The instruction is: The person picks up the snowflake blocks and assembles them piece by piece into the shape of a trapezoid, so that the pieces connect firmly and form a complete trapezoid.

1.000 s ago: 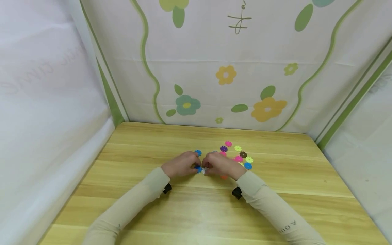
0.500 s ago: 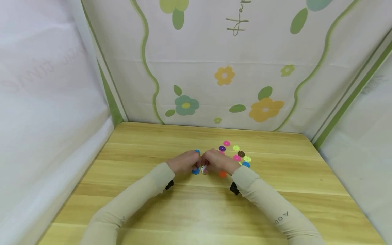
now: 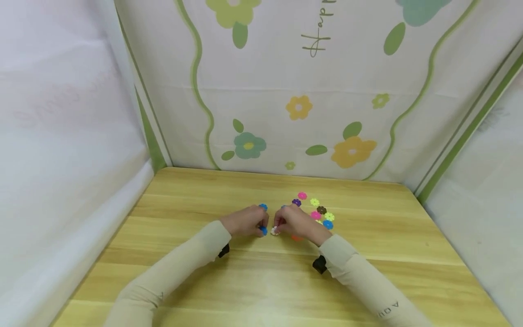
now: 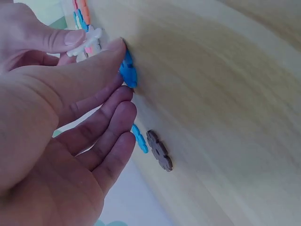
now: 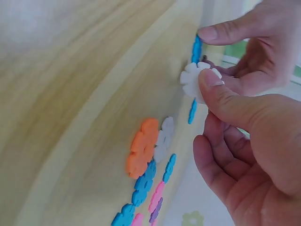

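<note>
Near the middle of the table, my left hand pinches a blue flower-shaped plastic disc between thumb and forefinger. Facing it, my right hand holds a white flower-shaped disc by its edge, thumb in front. A narrow gap separates the two discs in the head view. Beyond the left hand lies another blue disc. The left wrist view also has a brown disc flat on the wood, beside a light blue one. My left fingers partly cover the blue disc they hold.
Right of the hands, several loose discs are spread out, among them pink, purple, yellow and blue. An orange disc overlaps a white-grey one. Behind the wooden table hangs a flower-printed cloth.
Both hands were closer together, the white and blue discs side by side. Now the right hand has drawn slightly right with the white disc, widening the gap. The head view has tilted slightly.
</note>
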The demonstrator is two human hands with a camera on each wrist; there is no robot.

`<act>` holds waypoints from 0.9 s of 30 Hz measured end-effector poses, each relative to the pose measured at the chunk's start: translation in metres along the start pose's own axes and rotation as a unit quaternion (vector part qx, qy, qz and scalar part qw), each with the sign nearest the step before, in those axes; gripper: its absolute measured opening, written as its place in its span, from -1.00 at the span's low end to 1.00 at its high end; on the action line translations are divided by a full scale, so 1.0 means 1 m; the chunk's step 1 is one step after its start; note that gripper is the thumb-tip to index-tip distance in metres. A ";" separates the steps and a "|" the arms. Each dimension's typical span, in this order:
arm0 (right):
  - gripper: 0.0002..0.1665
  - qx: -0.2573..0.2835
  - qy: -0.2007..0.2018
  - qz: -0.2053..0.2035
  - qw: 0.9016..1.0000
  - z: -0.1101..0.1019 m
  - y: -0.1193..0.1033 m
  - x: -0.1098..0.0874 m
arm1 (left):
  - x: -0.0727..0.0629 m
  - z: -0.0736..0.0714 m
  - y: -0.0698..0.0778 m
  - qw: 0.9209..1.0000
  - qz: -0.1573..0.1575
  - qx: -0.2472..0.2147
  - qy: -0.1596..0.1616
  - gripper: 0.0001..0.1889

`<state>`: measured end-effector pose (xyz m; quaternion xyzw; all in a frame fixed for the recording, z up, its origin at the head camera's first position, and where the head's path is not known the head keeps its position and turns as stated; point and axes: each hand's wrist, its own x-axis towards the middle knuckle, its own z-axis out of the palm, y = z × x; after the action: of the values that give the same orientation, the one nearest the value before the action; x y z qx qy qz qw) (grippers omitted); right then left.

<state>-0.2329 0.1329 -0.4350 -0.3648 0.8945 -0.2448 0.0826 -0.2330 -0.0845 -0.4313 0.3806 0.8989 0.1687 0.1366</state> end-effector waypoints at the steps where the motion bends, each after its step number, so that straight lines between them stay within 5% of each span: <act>1: -0.86 0.005 0.007 0.000 1.000 0.000 0.001 -0.003 | 0.001 0.000 0.001 1.000 -0.001 0.001 -0.001 -0.90; 8: -0.86 0.068 0.044 0.017 0.997 -0.003 0.011 -0.023 | 0.000 0.002 -0.001 0.999 -0.026 -0.025 -0.007 -0.82; 15: -0.88 0.135 0.074 0.042 0.987 -0.011 0.021 -0.046 | -0.012 0.011 -0.004 0.995 -0.012 -0.094 0.032 -0.82; 20: -0.92 0.161 0.075 0.051 0.983 -0.012 0.022 -0.059 | -0.023 0.019 -0.007 0.985 -0.004 -0.161 0.067 -0.88; 27: -0.93 0.175 0.090 0.057 0.979 -0.006 0.018 -0.068 | -0.041 0.026 -0.001 0.961 -0.044 -0.258 0.089 -0.95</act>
<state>-0.1973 0.1932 -0.4411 -0.2696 0.8609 -0.4242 0.0783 -0.1964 -0.1104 -0.4501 0.2759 0.8491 0.4224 0.1566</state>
